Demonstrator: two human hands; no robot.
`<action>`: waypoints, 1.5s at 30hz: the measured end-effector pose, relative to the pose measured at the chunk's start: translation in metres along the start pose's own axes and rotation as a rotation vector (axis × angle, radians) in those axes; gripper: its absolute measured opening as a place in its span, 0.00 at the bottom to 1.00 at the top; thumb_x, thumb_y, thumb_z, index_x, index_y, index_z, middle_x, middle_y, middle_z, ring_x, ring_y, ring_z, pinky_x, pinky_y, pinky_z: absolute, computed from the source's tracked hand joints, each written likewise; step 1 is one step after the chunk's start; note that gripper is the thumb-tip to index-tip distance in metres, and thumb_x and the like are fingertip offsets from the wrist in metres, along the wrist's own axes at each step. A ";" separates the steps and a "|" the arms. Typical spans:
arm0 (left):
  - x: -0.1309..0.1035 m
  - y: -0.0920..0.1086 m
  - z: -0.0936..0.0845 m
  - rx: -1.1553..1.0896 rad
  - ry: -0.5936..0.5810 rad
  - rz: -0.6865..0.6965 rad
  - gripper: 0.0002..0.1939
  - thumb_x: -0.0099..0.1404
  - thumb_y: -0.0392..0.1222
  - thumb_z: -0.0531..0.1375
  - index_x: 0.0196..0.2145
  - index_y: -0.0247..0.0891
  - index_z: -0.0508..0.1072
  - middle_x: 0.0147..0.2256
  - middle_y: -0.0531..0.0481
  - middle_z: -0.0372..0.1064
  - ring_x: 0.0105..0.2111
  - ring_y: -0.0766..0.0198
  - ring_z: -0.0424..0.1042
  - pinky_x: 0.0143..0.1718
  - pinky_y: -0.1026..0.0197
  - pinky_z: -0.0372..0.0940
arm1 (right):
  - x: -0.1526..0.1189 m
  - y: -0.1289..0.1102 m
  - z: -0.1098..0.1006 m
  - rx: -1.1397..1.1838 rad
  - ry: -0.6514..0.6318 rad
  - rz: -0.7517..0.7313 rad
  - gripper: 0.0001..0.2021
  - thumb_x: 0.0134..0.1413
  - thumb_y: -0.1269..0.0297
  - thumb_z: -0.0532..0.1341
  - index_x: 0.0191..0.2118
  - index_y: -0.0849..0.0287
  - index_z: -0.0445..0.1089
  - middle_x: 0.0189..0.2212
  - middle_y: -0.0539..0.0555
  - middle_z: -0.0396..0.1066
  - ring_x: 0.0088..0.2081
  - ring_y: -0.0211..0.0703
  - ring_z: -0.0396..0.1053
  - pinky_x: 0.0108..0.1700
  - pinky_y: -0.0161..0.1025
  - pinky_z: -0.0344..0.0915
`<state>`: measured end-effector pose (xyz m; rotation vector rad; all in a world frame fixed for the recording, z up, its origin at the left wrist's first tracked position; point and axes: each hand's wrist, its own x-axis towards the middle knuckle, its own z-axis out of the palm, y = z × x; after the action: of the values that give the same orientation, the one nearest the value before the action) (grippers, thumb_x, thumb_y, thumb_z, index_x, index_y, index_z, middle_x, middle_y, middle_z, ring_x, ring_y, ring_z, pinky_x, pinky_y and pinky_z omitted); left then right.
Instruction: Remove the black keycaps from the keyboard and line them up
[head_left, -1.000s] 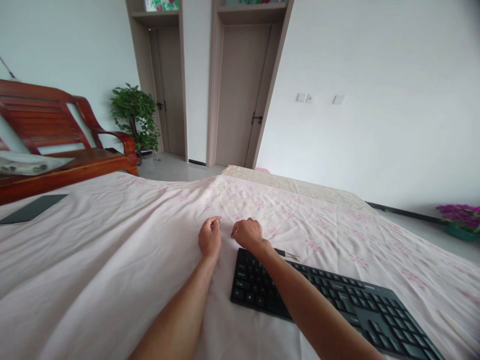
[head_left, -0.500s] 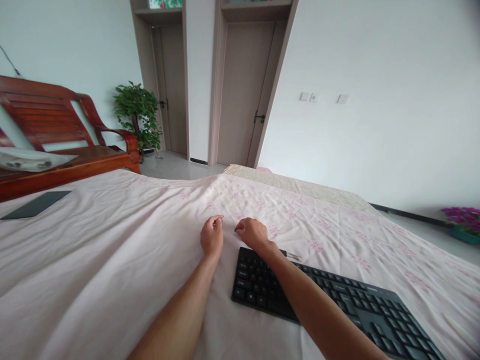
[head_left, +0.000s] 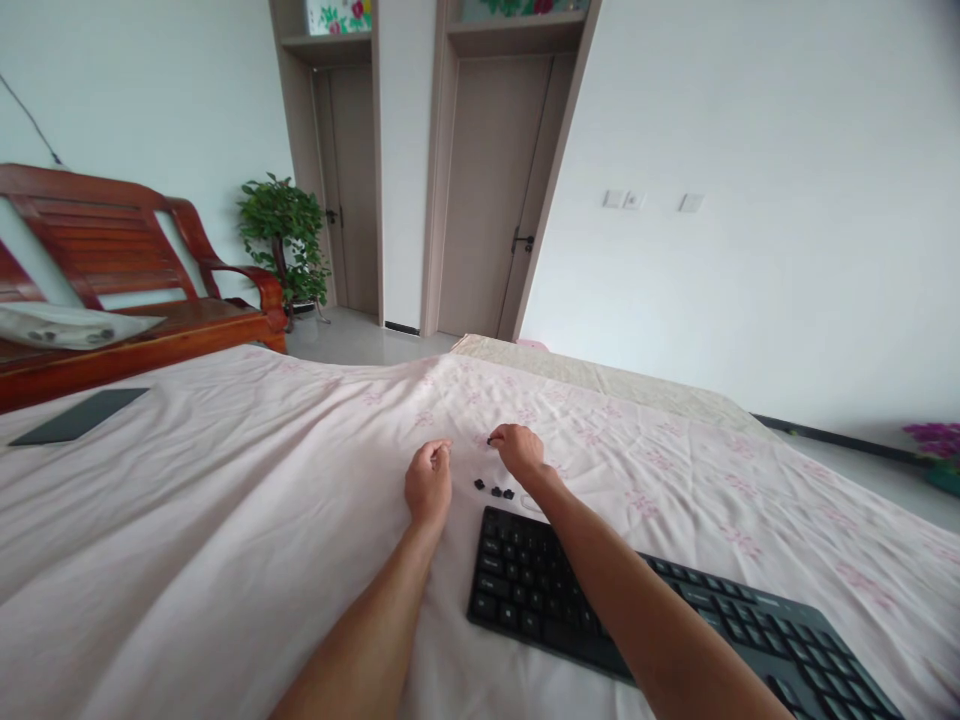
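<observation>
Right hand (head_left: 519,452) pinched a tiny black keycap (head_left: 490,440) in its fingers above the bed sheet (head_left: 225,520); three more keycaps (head_left: 493,490) lay beside the keyboard (head_left: 540,585). Left hand (head_left: 427,482) was loosely curled; contents unclear. Caps looked light, rigid, best pinched by their sides.

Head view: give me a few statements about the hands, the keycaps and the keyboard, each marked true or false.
1. Three small black keycaps lie on the sheet beyond the keyboard. True.
2. The right hand pinches a small black piece at its fingertips. True.
3. The left hand rests on the keyboard. False: it lies on the sheet, left of the keyboard.
4. The keyboard is white. False: it is black.
5. A dark flat pad lies at the sheet's far left. True.
</observation>
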<state>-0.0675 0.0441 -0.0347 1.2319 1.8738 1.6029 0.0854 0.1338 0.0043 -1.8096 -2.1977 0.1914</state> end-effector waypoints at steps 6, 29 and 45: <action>0.000 0.002 -0.001 0.007 0.000 -0.004 0.17 0.63 0.47 0.50 0.41 0.41 0.75 0.42 0.46 0.75 0.39 0.59 0.74 0.38 0.62 0.67 | 0.004 0.005 0.009 0.036 -0.008 -0.036 0.09 0.52 0.63 0.60 0.38 0.51 0.77 0.41 0.51 0.75 0.42 0.44 0.71 0.40 0.35 0.61; -0.001 0.004 -0.002 0.023 -0.014 -0.004 0.17 0.64 0.45 0.49 0.41 0.41 0.75 0.42 0.47 0.75 0.37 0.60 0.74 0.39 0.61 0.66 | -0.011 0.002 -0.014 0.031 -0.022 -0.065 0.15 0.54 0.66 0.59 0.47 0.51 0.74 0.45 0.51 0.74 0.46 0.44 0.70 0.44 0.35 0.62; -0.001 0.006 -0.003 0.026 -0.021 -0.008 0.17 0.64 0.45 0.49 0.42 0.40 0.75 0.42 0.46 0.75 0.39 0.59 0.73 0.39 0.61 0.66 | -0.002 -0.002 -0.004 -0.010 -0.068 -0.073 0.14 0.53 0.67 0.59 0.45 0.55 0.75 0.40 0.54 0.76 0.43 0.43 0.71 0.42 0.33 0.61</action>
<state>-0.0669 0.0413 -0.0289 1.2452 1.8907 1.5600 0.0846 0.1315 0.0083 -1.7483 -2.3108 0.2302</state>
